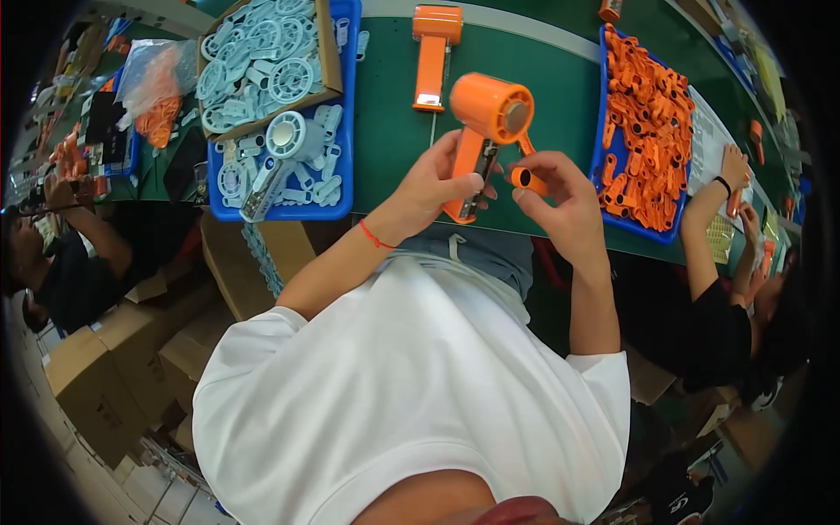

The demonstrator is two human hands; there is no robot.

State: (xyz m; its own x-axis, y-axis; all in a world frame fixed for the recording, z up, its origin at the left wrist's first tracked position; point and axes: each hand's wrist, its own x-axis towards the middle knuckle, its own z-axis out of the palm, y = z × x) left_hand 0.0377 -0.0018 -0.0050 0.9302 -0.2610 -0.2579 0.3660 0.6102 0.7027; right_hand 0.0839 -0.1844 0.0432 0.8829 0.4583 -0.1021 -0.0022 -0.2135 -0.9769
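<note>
My left hand [430, 185] is closed around the handle of an orange handheld fan housing [492, 103], held upright above the table edge. Its round head has a silvery disc in the middle, and the handle's side is uncovered, showing parts inside. Just to the right, my right hand [569, 210] pinches a small orange plastic piece [530, 181] with a dark oval opening, close to the housing but seemingly apart from it. Beyond my hands, a second orange fan housing [431, 61] lies on the green table [538, 74].
On the right, a blue tray [618, 153] holds many small orange pieces [647, 122]. Another blue tray [348, 131] on the left carries a cardboard box [331, 83] of light-blue parts and a light-blue fan housing [289, 144]. People work at both sides; cartons [105, 385] stand behind left.
</note>
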